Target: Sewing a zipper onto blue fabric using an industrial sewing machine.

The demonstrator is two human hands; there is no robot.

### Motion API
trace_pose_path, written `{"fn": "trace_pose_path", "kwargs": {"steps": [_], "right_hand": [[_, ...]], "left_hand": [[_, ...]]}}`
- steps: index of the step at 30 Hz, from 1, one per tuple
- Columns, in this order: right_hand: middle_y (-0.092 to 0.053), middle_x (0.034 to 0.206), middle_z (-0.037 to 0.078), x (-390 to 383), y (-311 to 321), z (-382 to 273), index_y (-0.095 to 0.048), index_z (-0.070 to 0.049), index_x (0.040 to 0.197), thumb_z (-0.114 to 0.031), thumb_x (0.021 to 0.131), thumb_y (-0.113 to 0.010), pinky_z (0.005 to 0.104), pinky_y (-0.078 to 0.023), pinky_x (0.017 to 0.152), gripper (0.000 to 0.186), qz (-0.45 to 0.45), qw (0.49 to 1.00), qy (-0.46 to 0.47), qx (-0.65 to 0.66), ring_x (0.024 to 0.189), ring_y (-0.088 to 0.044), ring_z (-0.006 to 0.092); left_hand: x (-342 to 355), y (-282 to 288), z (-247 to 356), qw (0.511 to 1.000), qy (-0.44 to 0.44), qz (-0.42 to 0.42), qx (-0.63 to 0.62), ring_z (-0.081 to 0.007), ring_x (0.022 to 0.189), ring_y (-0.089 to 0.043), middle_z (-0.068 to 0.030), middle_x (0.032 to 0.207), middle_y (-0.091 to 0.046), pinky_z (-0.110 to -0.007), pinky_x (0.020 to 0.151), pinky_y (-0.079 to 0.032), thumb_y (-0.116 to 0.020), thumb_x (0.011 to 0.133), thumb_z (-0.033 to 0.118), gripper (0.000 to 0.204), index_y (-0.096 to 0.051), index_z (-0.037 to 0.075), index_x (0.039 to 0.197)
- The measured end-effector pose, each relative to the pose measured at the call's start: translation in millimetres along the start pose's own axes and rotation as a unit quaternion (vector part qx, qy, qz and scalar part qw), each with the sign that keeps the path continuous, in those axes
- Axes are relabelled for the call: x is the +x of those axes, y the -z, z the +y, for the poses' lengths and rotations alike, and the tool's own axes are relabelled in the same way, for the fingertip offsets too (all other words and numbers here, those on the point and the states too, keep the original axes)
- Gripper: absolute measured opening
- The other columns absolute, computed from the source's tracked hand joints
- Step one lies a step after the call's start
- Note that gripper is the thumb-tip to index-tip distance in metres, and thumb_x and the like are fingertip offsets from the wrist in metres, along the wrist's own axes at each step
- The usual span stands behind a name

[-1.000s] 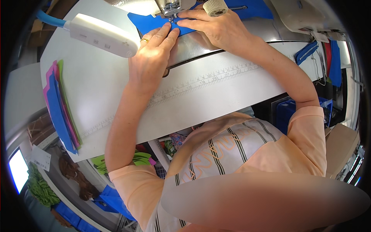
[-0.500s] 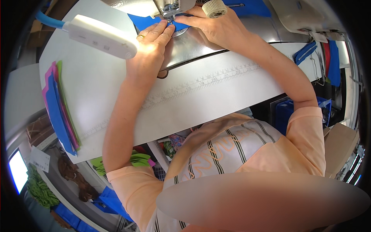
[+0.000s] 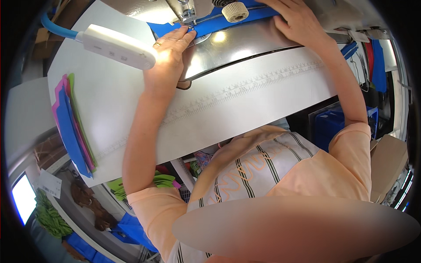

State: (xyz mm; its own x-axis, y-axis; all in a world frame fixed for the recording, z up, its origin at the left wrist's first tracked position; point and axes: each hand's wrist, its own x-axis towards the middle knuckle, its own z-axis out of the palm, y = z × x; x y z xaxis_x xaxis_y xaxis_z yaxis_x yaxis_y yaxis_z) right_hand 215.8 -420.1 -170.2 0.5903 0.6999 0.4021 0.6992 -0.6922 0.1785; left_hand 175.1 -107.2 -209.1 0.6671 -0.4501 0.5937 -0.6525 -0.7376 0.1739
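Observation:
A blue cloth strip (image 3: 258, 15) with a zipper (image 3: 211, 18) along it lies on the metal bed (image 3: 237, 45) of a sewing machine (image 3: 153, 9). My left hand (image 3: 169, 52) rests flat on the strip's left part, fingertips stretched out right beside the presser foot (image 3: 189, 21). Farther right, my right hand (image 3: 298, 22) lies over the strip's right part, its thumb spread from the fingers. The tips of those fingers run out of the picture at the top. A cream ridged knob (image 3: 235, 12) on the machine covers some of the zipper.
A white lamp-like bar (image 3: 116, 46) on a blue cable hangs left of my left hand. The white table (image 3: 206, 122) bears a printed ruler. Blue, pink and green pieces (image 3: 72, 127) stack at its left edge. A blue crate (image 3: 329, 127) stands below the right side.
My right hand has moved right, away from the presser foot, uncovering the zipper and cloth strip. My left hand stays beside the foot, nearly unmoved.

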Motion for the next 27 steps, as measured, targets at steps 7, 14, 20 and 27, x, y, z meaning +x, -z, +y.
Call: {"fn": "trace_pose_path", "kwargs": {"steps": [7,14,20,27], "right_hand": [[-0.059,0.083,0.007,-41,51,-36,-0.065,-0.003,0.089,-0.005,0.064,-0.066,0.0386,-0.046,0.075,0.024,0.012,0.996,0.082,0.045,0.086,-0.058,0.0246],[-0.053,0.077,0.005,-29,61,-142,-0.063,-0.001,0.083,-0.015,0.07,-0.063,0.0341,-0.042,0.072,0.019,-0.044,0.957,0.125,0.26,0.075,-0.053,0.0208],[-0.061,0.084,0.006,26,27,-94,-0.067,-0.007,0.086,-0.033,0.083,-0.067,0.0352,-0.044,0.078,0.026,-0.057,0.971,0.045,0.229,0.086,-0.058,0.0211],[-0.04,0.139,0.028,35,-26,-77,-0.033,0.005,0.14,-0.068,0.088,-0.045,0.0522,-0.021,0.113,0.09,-0.13,0.971,0.0,0.202,0.133,-0.035,0.0408]], "left_hand": [[-5,15,-13,0.999,0.012,-0.036,0.034,-0.0254,0.112,-0.058,-0.0069,0.116,-0.066,-0.052,0.103,-0.034,-0.061,0.082,0.003,0.027,-0.071,0.009,0.107],[-6,21,25,0.997,0.052,-0.045,-0.047,-0.029,0.104,-0.062,-0.0101,0.115,-0.065,-0.038,0.088,-0.05,-0.079,0.074,0.029,0.04,-0.069,0.001,0.102],[-9,22,19,0.996,0.047,-0.064,-0.05,-0.0293,0.107,-0.061,-0.0106,0.12,-0.063,-0.034,0.078,-0.056,-0.078,0.074,0.03,0.045,-0.067,0.004,0.11],[-8,23,29,0.989,0.089,-0.098,-0.059,-0.0235,0.101,-0.063,-0.0092,0.121,-0.063,-0.032,0.076,-0.055,-0.077,0.074,0.031,0.042,-0.07,0.018,0.113]]}}
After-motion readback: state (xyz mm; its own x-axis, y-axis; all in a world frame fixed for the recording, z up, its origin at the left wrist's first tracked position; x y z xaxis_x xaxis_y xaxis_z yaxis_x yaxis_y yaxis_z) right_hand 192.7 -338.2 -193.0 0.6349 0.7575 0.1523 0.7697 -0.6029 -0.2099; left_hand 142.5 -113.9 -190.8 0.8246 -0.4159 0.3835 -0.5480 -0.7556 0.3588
